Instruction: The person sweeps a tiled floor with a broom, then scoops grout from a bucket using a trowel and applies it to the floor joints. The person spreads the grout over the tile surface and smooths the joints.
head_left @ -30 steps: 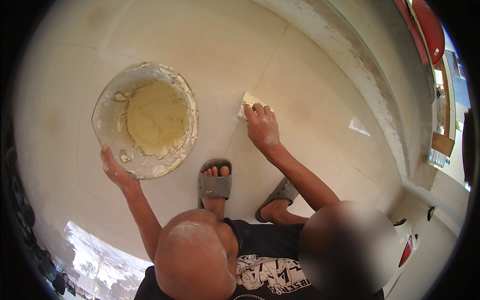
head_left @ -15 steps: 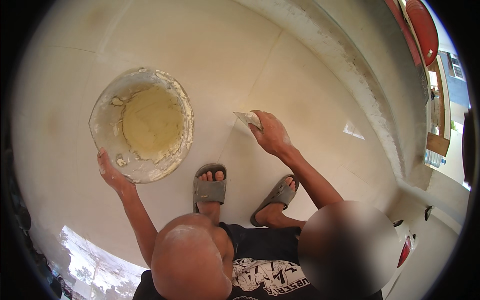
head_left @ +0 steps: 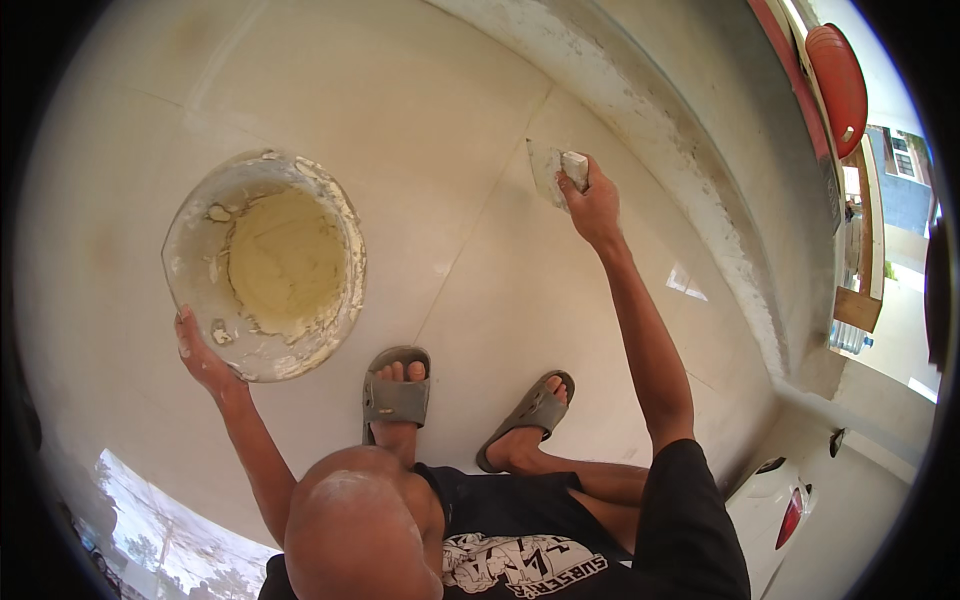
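At the left, a round bucket point(head_left: 192, 270) tilts its mouth towards me, its rim crusted with dried paste. Cream-coloured putty point(head_left: 285, 262) lies in the bottom, with a few lumps stuck to the inner wall. My left hand point(head_left: 207, 362) grips the bucket at its near left rim, the thumb showing and the other fingers hidden behind. Out to the right, my right hand point(head_left: 594, 200) is closed round the pale handle of a putty knife point(head_left: 545, 172). The knife's thin, smeared blade points left, over the pale tiles near a joint line.
Large cream floor tiles point(head_left: 400, 110) spread beneath me, and my sandalled feet point(head_left: 397, 390) stand on them. A raised, paste-marked ledge point(head_left: 690, 140) curves along the right. Beyond it are a red rounded object point(head_left: 838, 88), a wooden piece point(head_left: 858, 308) and clear bottles point(head_left: 848, 338).
My right hand has moved up and to the right with the putty knife, and its handle now shows. The bucket stays in my left hand, slightly shifted left and down in view.
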### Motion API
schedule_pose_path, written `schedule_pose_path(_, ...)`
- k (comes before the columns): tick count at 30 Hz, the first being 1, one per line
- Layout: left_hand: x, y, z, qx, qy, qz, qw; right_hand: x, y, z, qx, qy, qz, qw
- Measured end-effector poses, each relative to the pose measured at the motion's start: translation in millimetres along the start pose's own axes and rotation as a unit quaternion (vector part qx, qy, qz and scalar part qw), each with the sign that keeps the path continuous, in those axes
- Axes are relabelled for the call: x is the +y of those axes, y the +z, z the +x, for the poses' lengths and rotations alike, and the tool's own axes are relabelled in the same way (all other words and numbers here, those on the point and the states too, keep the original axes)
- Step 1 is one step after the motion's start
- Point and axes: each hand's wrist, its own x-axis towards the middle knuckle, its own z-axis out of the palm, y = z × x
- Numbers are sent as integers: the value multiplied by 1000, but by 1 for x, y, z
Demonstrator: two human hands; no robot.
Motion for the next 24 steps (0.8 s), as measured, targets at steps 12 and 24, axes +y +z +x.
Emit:
schedule_pose_path(12,-5,-6,8,10,5,28,1000,23,-8,71,18,-36,-133,990)
schedule_pose_path(24,-8,-6,11,28,1,28,999,22,-1,149,-65,-51,-278,957)
